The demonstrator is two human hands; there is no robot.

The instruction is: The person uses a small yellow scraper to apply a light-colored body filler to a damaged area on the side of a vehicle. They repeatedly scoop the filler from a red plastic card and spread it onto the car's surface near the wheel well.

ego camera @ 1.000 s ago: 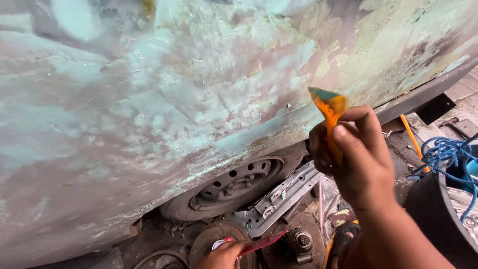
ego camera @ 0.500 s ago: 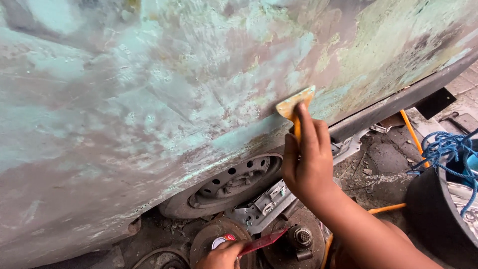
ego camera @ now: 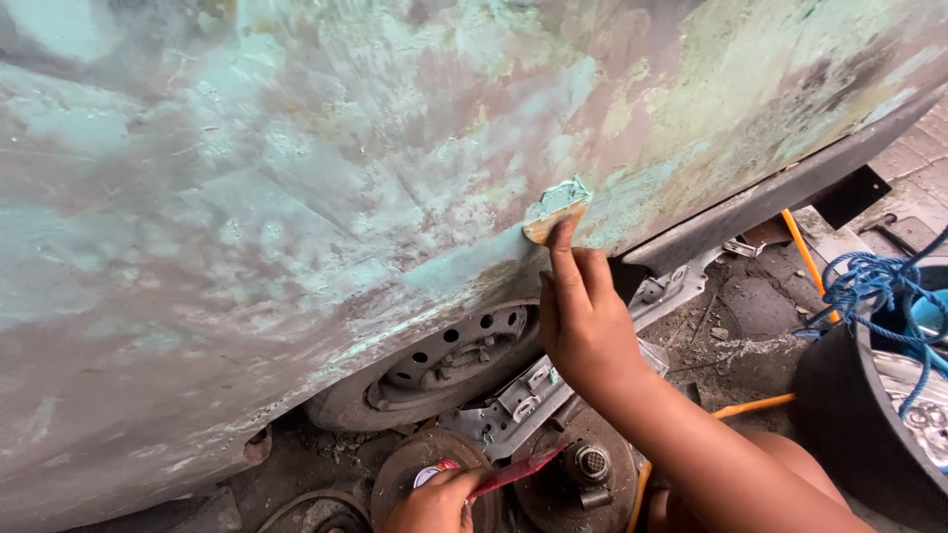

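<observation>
My right hand (ego camera: 583, 316) holds a small yellow putty spreader (ego camera: 556, 212) and presses its edge, loaded with pale green filler, against the lower edge of a car body panel (ego camera: 326, 178). The panel is patchy with green, grey and pink filler. Low in the view, my left hand (ego camera: 434, 498) grips a flat red blade (ego camera: 518, 472) over a round tin with a white lid (ego camera: 432, 474). A car wheel with a steel rim (ego camera: 444, 360) lies flat under the panel, just left of my right wrist.
A rusty brake disc (ego camera: 583, 474) and metal brackets (ego camera: 523, 395) lie on the dirty ground. A black tub (ego camera: 849, 415) with blue rope (ego camera: 869, 291) stands at right. An orange hose (ego camera: 805, 262) runs along the ground. A dark sill (ego camera: 780, 197) edges the panel.
My right hand has moved left with the spreader, from off the panel to flat against its lower edge, then sliding further left. My left hand has stayed low with the red blade.
</observation>
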